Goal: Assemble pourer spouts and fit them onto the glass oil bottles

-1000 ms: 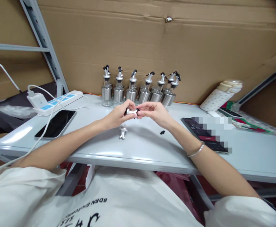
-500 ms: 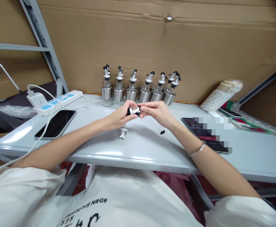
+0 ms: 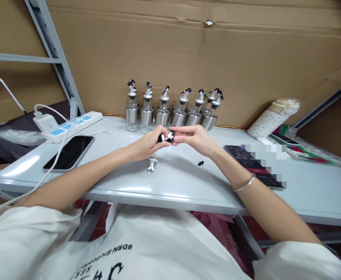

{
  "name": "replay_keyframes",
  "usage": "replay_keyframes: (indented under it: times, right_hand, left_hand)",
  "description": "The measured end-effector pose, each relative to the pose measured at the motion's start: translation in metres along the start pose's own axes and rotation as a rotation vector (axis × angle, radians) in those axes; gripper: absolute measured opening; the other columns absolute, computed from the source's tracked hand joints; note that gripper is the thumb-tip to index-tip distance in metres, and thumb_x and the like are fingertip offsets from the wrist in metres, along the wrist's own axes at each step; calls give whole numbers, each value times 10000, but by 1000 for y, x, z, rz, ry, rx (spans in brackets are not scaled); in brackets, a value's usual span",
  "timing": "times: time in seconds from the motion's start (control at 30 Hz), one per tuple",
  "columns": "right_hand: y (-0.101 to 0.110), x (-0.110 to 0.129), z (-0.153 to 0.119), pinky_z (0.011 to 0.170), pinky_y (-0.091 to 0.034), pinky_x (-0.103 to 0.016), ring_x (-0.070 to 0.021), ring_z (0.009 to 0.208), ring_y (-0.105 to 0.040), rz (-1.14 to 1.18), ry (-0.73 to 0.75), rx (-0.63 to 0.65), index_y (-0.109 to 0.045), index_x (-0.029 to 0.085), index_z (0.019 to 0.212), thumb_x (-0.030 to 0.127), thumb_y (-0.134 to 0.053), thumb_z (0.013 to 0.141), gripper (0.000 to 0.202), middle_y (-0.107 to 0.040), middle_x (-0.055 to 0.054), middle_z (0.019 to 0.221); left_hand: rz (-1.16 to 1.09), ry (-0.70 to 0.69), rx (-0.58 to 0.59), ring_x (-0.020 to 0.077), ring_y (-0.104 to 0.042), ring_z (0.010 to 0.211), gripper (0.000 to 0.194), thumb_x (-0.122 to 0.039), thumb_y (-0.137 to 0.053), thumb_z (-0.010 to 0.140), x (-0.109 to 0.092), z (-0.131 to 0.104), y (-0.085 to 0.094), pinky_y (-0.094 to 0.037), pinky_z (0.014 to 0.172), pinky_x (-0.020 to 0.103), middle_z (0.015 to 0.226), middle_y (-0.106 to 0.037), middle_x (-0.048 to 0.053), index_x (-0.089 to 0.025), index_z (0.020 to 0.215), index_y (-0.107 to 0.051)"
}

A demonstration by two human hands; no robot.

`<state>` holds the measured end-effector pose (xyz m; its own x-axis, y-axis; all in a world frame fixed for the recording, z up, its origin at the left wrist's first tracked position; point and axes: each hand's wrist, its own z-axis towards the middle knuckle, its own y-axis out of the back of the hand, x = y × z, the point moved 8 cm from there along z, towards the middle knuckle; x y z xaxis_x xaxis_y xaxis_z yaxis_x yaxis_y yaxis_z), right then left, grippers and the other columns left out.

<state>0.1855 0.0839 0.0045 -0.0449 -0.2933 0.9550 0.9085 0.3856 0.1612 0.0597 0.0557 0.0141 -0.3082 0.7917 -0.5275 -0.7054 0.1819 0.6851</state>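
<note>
My left hand (image 3: 148, 146) and my right hand (image 3: 192, 139) meet above the middle of the grey table (image 3: 170, 182), both pinching a small silver pourer spout (image 3: 166, 137) with black parts. Its exact shape is partly hidden by my fingers. A second silver spout (image 3: 152, 163) lies on the table just below my left hand. Two tiny black caps (image 3: 200, 163) rest on the table under my right wrist. A row of several steel and glass oil bottles (image 3: 170, 112) with spouts fitted stands behind my hands against the cardboard wall.
A dark phone (image 3: 70, 152) on a white cable lies at the left, beside a white power strip (image 3: 68, 125). A second phone (image 3: 253, 165) lies at the right. A white patterned bottle (image 3: 272, 116) lies on its side at far right.
The spout has been turned between my fingers and both hands have lifted slightly toward the bottles. Everything on the table has stayed where it was.
</note>
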Motion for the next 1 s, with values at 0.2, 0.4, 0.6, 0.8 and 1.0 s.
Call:
replay_keyframes:
  times: [0.2,0.4,0.6,0.8,1.0]
  right_hand:
    - [-2,0,-1,708,-540,-356,-148,612,-666,8,0,44,-729,162,1069,262,-837,603,490,-705,0,651]
    - [-2,-5,-1,669,-541,-344,-144,568,-652,62,-33,41,-728,157,1076,283,-841,601,504,-702,-12,613]
    - [-13,-7,-2,621,-526,-283,-119,531,-632,56,-35,55,-756,147,961,278,-839,598,394,-693,-7,585]
    - [-21,3,-3,631,-507,-300,-130,551,-611,-46,-12,87,-748,140,1024,322,-808,622,445,-675,-3,582]
    - [-14,11,-2,540,-354,-250,-74,513,-416,-226,62,55,-753,147,1036,347,-767,666,420,-539,48,523]
  left_hand:
    - [19,-3,6,166,-524,828,191,-374,-430,894,0,0,-2,-442,780,316,943,-519,51,-207,945,-350]
    - [38,-35,4,177,-519,855,199,-383,-425,905,-1,-2,-3,-442,797,324,959,-511,61,-207,956,-348]
    - [24,-81,3,180,-530,882,143,-325,-431,917,-6,-4,-9,-452,813,339,979,-527,73,-214,926,-341]
    - [-17,-141,11,189,-556,951,131,-313,-422,931,-16,-3,-10,-437,859,343,978,-555,76,-223,912,-329]
    - [3,-84,-12,139,-513,752,199,-351,-492,895,-14,-3,-4,-434,693,270,923,-525,42,-209,912,-354]
